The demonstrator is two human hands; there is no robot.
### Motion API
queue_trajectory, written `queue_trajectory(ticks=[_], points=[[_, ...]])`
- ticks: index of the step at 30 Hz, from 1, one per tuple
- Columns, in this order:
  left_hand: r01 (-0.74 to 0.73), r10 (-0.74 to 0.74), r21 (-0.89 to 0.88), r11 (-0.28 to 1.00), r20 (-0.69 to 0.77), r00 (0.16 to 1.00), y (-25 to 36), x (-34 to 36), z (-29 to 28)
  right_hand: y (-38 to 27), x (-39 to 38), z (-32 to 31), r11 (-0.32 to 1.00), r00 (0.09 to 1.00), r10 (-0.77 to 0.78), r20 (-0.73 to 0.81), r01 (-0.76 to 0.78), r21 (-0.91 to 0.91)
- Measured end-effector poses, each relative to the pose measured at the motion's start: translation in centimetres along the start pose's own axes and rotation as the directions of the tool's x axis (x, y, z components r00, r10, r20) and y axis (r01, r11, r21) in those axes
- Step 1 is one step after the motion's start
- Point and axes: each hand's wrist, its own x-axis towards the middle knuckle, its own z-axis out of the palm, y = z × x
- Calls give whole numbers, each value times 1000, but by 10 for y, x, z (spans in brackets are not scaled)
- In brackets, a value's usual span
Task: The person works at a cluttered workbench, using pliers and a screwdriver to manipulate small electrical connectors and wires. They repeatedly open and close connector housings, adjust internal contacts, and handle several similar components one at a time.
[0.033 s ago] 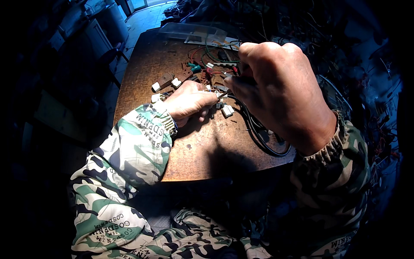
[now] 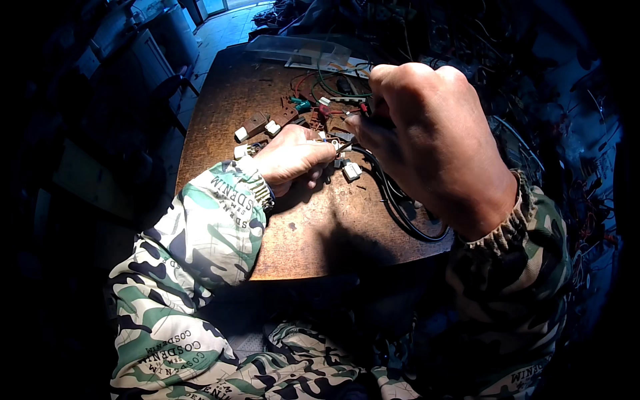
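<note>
My left hand (image 2: 293, 157) is closed in a pinch over the table. Between its fingertips is a small electrical part with a pale round end (image 2: 336, 144), mostly hidden by the fingers. My right hand (image 2: 433, 133) is raised beside it, curled round what looks like a screwdriver (image 2: 345, 147). Only its thin dark shaft shows, slanting down to the part; the handle is hidden in the fist. Close by lie a white plastic block (image 2: 352, 171) and a black cable (image 2: 393, 207) that curves below my right hand.
On the wooden table (image 2: 293, 247), brown blocks with white ends (image 2: 252, 125), a green piece (image 2: 302, 105) and a red piece (image 2: 324, 110) lie beyond my hands. A clear plastic tray (image 2: 293, 50) sits at the far edge. Tangled wires crowd the dark right side.
My right hand has turned very slightly, its fingertips shifting a little. My left hand and the part in it stay where they were.
</note>
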Motion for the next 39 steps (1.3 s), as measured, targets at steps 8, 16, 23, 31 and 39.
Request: queue_trajectory(ticks=[8,16,23,31,39], points=[[42,-30,-71,997,154,988,-12,29,11,19,-20,-6,985,985,171,30,-171,-2],[72,-46,-155,985,164,985,-9,18,2,24,-80,-8,759,785,603,-145,-509,405],[42,-18,-208,977,113,993,1,-7,-6,40,-125,44,671,691,688,-224,-487,559],[128,-102,-247,961,116,988,-2,-1,-6,42,-142,72,591,601,767,-224,-527,610],[93,-73,-184,979,112,991,-2,1,-3,48,-144,72,619,607,751,-258,-514,593]])
